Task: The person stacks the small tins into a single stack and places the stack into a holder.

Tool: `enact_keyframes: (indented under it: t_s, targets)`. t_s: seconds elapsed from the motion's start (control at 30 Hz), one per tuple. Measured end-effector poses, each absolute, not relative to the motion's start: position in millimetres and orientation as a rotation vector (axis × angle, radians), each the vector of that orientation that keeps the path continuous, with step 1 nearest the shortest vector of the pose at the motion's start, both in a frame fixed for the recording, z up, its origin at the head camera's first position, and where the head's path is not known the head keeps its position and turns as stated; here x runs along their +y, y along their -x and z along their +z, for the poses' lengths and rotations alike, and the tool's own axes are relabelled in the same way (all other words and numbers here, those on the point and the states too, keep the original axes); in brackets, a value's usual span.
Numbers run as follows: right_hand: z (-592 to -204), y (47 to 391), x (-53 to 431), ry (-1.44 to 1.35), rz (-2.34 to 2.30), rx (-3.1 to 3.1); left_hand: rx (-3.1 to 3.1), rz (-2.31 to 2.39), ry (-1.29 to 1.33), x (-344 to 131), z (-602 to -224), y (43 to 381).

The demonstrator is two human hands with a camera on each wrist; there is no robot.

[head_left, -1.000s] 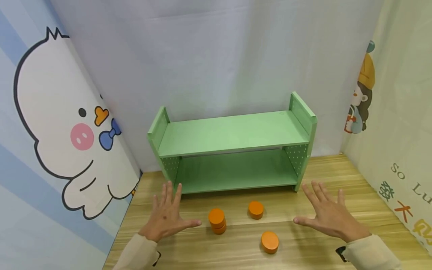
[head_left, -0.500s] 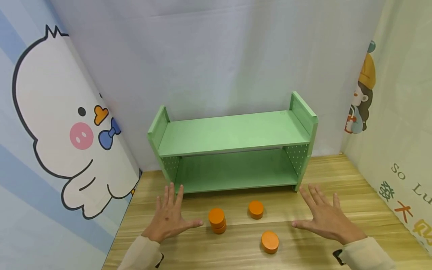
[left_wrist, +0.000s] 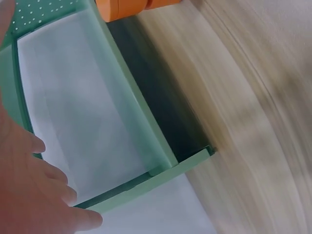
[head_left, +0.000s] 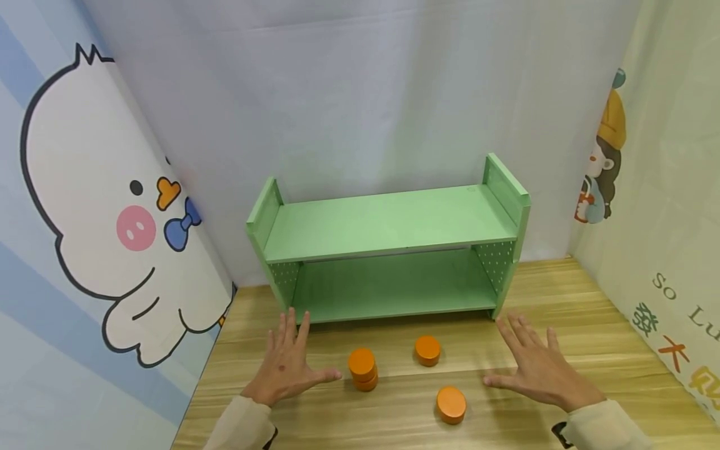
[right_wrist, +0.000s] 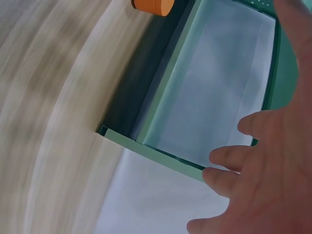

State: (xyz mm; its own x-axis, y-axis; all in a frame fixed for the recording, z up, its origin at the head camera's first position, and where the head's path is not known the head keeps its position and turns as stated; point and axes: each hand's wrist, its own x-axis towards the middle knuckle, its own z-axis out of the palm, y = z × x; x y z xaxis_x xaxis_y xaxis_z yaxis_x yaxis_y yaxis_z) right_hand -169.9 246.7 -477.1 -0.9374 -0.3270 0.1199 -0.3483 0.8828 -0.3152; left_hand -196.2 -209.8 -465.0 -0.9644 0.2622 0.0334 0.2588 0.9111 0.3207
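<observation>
Several orange round discs lie on the wooden table in the head view. Two are stacked, one sits behind and to the right, and another lies nearer the front. My left hand hovers left of the stack with its fingers spread, its thumb pointing toward it but apart. To the right of the discs, my right hand is held out with spread fingers, touching nothing. Behind them stands a green two-tier shelf. Both wrist views show fingers in front of this shelf and part of an orange disc.
The wooden table runs up to a pale curtain behind the shelf. A cartoon-printed cloth hangs at the left, and another printed cloth borders the right side.
Both hands have drifted slightly inward, the left one rightward and the right one leftward, and a little lower. The discs and shelf have stayed put.
</observation>
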Motion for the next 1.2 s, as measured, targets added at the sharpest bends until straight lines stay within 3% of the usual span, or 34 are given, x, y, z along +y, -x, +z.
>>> enact_keyframes:
  t_s: [1.2]
  targets:
    - [-524.0, 172.6, 239.9, -0.731, 0.881, -2.905, 2.914, 1.037, -0.393, -189.6, -506.4, 197.1]
